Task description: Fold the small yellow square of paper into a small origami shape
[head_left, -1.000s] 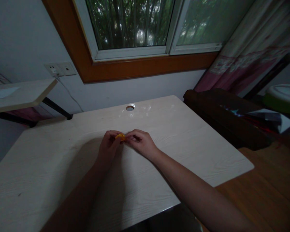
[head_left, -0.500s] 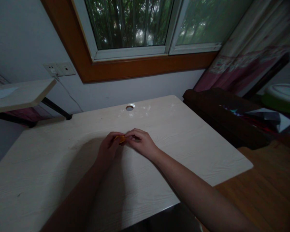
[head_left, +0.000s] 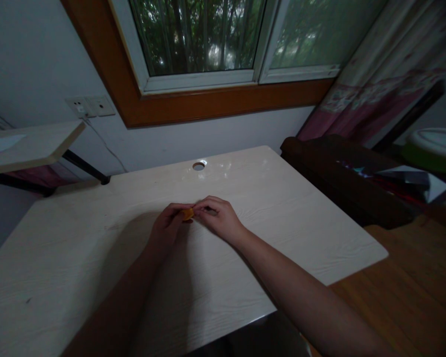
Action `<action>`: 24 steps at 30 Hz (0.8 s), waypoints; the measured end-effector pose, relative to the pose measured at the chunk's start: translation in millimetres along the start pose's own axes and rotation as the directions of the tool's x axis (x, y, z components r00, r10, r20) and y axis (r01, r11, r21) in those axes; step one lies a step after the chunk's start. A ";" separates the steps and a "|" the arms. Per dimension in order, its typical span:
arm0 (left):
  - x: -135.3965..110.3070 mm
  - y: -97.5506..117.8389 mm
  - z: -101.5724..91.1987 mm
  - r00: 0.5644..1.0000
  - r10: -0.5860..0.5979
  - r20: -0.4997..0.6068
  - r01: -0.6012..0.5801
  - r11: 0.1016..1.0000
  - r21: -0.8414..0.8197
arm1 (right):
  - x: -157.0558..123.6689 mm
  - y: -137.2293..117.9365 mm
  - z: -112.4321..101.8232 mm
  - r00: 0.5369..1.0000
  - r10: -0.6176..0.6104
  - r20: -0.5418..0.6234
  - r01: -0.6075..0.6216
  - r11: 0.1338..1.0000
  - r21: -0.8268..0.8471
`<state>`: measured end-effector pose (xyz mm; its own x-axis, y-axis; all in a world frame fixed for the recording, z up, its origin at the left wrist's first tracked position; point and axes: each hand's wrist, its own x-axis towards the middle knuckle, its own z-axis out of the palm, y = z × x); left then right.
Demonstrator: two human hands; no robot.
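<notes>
A small orange object [head_left: 188, 213] sits between my two hands above the middle of a pale wooden desk [head_left: 96, 267]. My left hand [head_left: 168, 227] pinches it from the left with curled fingers. My right hand [head_left: 217, 218] pinches it from the right, fingers closed round its edge. Most of the orange object is hidden by my fingers, so its shape is unclear. Both forearms reach in from the lower edge of the view.
A round cable hole [head_left: 198, 166] lies near the desk's far edge. A side shelf [head_left: 29, 146] juts out at the left under wall sockets [head_left: 90, 106]. A dark chest [head_left: 349, 178] stands at the right beside a curtain [head_left: 371, 99]; a window [head_left: 208, 39] is above.
My hands stay together on the orange object, shifting very slightly; the fingers work at it with small motions. The view has drifted a little.
</notes>
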<state>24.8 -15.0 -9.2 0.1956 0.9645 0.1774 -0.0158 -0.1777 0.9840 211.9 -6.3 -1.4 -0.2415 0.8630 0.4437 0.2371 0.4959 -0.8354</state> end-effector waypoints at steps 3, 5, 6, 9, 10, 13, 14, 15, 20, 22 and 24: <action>1.0 -0.8 -2.5 0.995 0.061 0.074 -0.059 0.998 -0.036 | 0.4 2.7 0.2 0.998 0.051 -0.034 -0.050 0.998 0.040; 2.6 -2.9 -4.0 0.984 0.131 0.124 -0.125 0.990 -0.057 | 0.8 6.0 1.6 0.991 0.120 -0.066 -0.111 0.986 0.121; 3.4 -4.2 -4.6 0.976 0.168 0.136 -0.161 0.985 -0.060 | 1.1 7.6 2.5 0.983 0.165 -0.075 -0.149 0.971 0.185; 5.4 -8.0 -5.3 0.960 0.234 0.153 -0.232 0.972 -0.034 | 2.1 11.0 5.0 0.959 0.281 -0.030 -0.246 0.884 0.397; 5.6 -8.9 -5.1 0.957 0.245 0.156 -0.245 0.969 -0.020 | 2.5 11.2 5.4 0.954 0.300 -0.010 -0.263 0.852 0.454; 5.6 -10.4 -4.3 0.948 0.280 0.152 -0.286 0.958 0.021 | 3.3 10.4 5.0 0.948 0.317 0.011 -0.272 0.796 0.541; 5.5 -10.6 -4.2 0.944 0.296 0.143 -0.304 0.952 0.034 | 3.4 10.1 4.8 0.948 0.317 0.011 -0.271 0.791 0.549; 5.6 -10.9 -4.5 0.941 0.310 0.135 -0.319 0.946 0.051 | 3.5 10.0 4.8 0.949 0.314 0.014 -0.270 0.788 0.554; 7.9 -12.6 -9.2 0.944 0.324 0.060 -0.329 0.924 0.195 | 2.3 13.0 9.2 0.962 0.272 -0.010 -0.215 0.784 0.582; 8.8 -13.2 -10.8 0.948 0.318 -0.007 -0.308 0.921 0.239 | 0.8 14.0 11.3 0.966 0.257 -0.023 -0.205 0.820 0.535; 9.1 -13.6 -11.1 0.953 0.295 -0.071 -0.270 0.929 0.252 | -0.9 13.6 12.3 0.972 0.234 -0.003 -0.208 0.871 0.445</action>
<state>15.9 -1.6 -20.7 0.1122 0.8802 0.4611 0.1795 -0.4743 0.8619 203.7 -1.6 -17.1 -0.1764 0.9553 0.2373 -0.1626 0.2095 -0.9642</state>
